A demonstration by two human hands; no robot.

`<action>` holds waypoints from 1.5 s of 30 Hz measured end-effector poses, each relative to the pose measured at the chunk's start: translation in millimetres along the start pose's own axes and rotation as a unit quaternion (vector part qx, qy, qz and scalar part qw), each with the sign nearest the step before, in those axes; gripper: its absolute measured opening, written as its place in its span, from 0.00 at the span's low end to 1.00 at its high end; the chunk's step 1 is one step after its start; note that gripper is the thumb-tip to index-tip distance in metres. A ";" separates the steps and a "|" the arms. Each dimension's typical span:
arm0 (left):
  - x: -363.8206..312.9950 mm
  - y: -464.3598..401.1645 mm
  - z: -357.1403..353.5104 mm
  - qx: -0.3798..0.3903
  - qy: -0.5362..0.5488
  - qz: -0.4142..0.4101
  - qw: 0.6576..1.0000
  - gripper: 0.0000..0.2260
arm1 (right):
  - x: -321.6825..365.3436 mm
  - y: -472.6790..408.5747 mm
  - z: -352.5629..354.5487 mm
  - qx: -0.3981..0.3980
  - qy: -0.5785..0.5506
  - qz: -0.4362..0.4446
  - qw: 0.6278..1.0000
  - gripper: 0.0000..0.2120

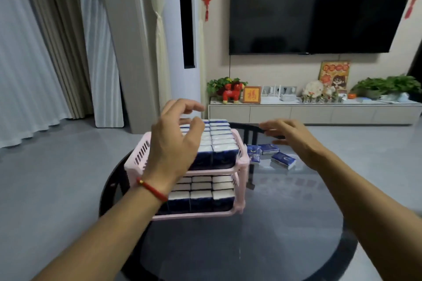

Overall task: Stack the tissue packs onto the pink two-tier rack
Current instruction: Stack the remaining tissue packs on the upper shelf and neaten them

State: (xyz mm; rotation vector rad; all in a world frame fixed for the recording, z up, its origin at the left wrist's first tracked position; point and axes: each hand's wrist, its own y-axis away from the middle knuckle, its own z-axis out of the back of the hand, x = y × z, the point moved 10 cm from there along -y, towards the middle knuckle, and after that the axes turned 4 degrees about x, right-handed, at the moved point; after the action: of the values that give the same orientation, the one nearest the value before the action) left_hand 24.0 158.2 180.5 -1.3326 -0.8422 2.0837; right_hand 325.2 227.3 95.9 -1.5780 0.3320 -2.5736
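Tissue packs (219, 141) fill both tiers of the pink rack (139, 155) on a round glass table (274, 223); three loose packs (269, 155) lie beside it. Left hand (175, 141) and right hand (294, 137) hover empty with relaxed fingers, facing a wall television (319, 7).

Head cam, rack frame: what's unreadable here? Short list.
- Top tier's left packs: head view, hidden behind left hand.
- Lower tier left end: covered by the left wrist.
- Rack fullness at the back: not visible from this angle.
- Loose packs on the table: print too small and blurred; count uncertain, right hand overlaps that area.
- Both forearms: cut off by the bottom edge.
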 end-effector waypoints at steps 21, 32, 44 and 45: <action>102.1 153.5 -310.6 0.348 -0.112 0.127 0.922 0.31 | -223.1 -12.3 32.0 -0.108 0.394 -0.164 0.898 0.22; 95.7 143.9 -294.2 0.279 0.008 0.191 0.941 0.29 | -174.8 62.4 19.1 0.095 0.068 -0.081 0.990 0.24; 114.1 143.3 -284.8 0.242 -0.018 0.220 0.945 0.23 | -203.0 -5.8 23.5 -0.039 0.199 -0.162 0.966 0.27; 116.2 142.8 -283.7 0.230 -0.018 0.223 0.947 0.22 | -211.8 -19.6 21.5 -0.047 0.204 -0.168 0.963 0.29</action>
State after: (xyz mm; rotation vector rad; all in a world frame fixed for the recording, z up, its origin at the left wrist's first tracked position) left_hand 227.4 207.9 -85.0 -1.3025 -0.0363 2.4488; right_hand 441.4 286.3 -73.6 -1.1999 0.2379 -3.1929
